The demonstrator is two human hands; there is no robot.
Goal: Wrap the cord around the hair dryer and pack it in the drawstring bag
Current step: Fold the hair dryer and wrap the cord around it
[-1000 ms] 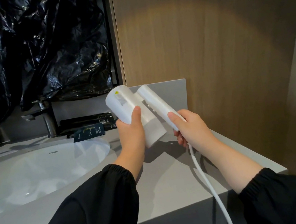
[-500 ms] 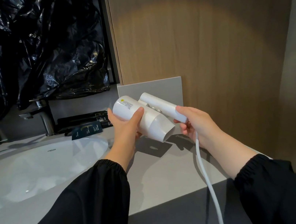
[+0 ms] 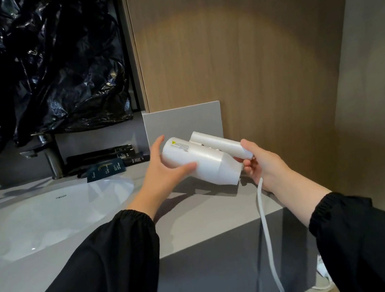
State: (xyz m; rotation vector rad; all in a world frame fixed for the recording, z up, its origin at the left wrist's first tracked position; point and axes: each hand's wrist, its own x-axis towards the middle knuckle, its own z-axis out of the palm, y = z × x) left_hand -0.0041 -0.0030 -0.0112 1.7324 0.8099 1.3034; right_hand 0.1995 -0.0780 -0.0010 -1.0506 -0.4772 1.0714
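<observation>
The person stands at a grey counter (image 3: 198,222) and holds a white hair dryer (image 3: 204,163) in both hands, just above the counter's back right corner and in front of a low grey panel (image 3: 182,119). The left hand (image 3: 163,172) is wrapped round the fat barrel near its back end, with the thumb across the near side and the fingertips showing over the top. A small yellow warning label sits on the barrel close to those fingers. The barrel tilts, its wide mouth pointing down and to the right. The handle lies alongside the barrel, and the right hand (image 3: 263,164) grips the handle's end with curled fingers. A white cord (image 3: 264,222) comes out below that hand, hangs loose past the counter's front edge and leaves the view at the bottom, not wound round anything. Both arms are in black sleeves with gathered cuffs. To the left a white sink (image 3: 47,217) is set into the counter, with a metal faucet (image 3: 51,159) behind it. Beside the faucet lie dark tubes (image 3: 102,154) and a dark packet (image 3: 105,171). Crumpled black plastic (image 3: 49,67) covers the wall above the sink, and a wood wall (image 3: 247,50) rises behind the dryer.
</observation>
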